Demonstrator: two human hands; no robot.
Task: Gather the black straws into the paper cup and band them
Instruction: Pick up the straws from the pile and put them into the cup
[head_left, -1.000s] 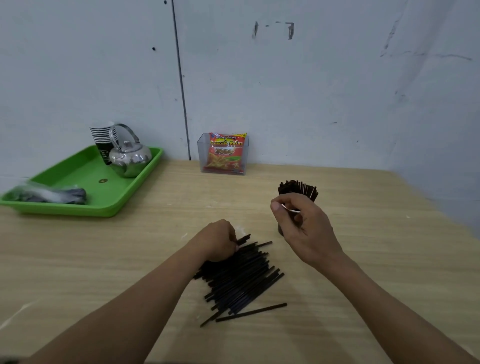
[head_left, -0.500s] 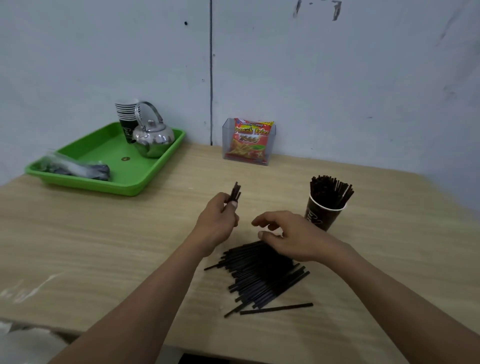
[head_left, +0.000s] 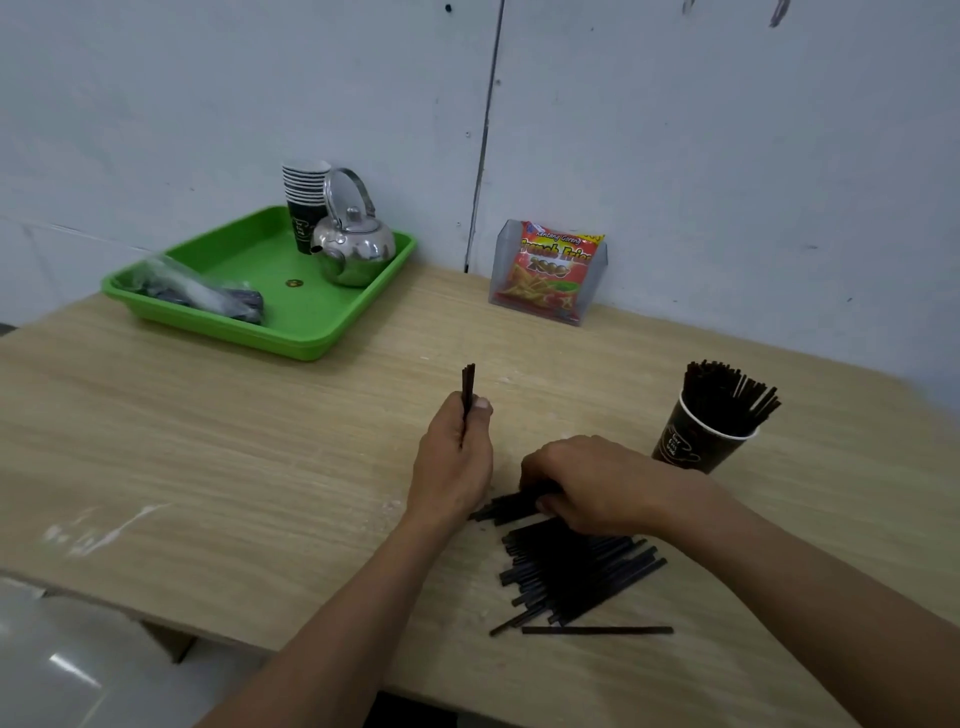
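The loose black straws (head_left: 571, 571) lie heaped on the near-left side of the paper cup (head_left: 696, 447), and the right hand (head_left: 597, 488) has its fingers curled round some of them. Farther left of the cup, the left hand (head_left: 457, 457) pinches a few straws (head_left: 468, 382) upright.

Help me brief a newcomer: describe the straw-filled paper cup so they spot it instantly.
On the light wooden table, look right of the person's right hand. The dark paper cup stands alone there, bristling with black straws; the other cups sit stacked on the green tray.
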